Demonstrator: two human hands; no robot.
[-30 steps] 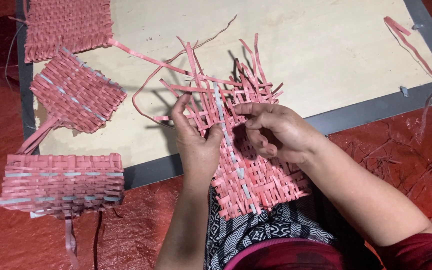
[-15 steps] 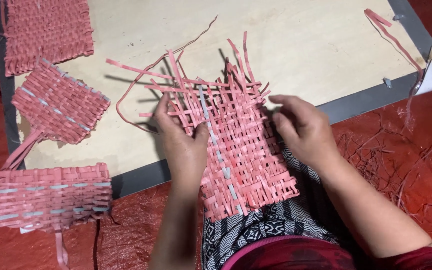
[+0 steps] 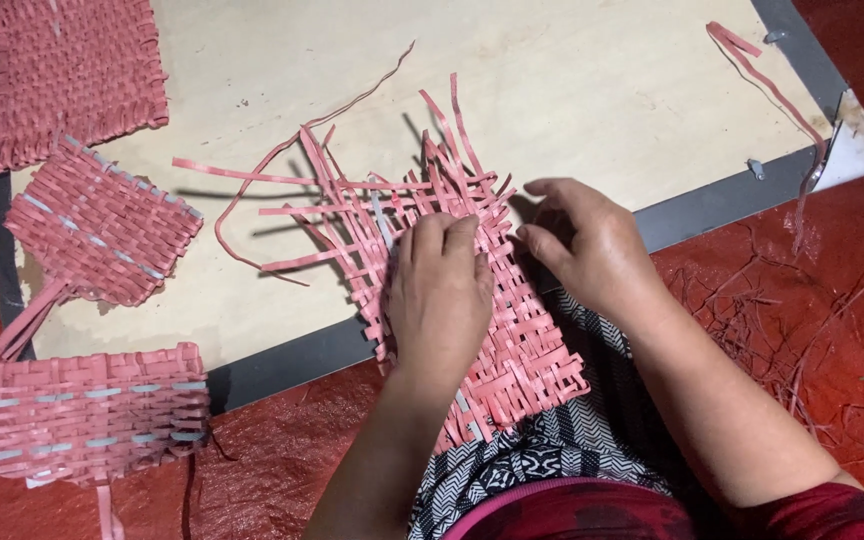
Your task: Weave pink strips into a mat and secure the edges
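Left hand (image 3: 439, 295) flat, right hand (image 3: 587, 245) cupped

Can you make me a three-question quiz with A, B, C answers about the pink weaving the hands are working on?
1. Where does the left hand rest?
A. on the half-woven pink mat
B. on the red floor sheet
C. on a finished piece

2. How many other woven pink pieces lie at the left?
A. one
B. three
C. five

3. What are the mat's top ends like?
A. trimmed straight
B. loose strips sticking out
C. folded under

Answers:
1 A, its palm lies flat on the weave.
2 B, three lie along the wooden board's left edge.
3 B, unwoven strips fan past the weave.
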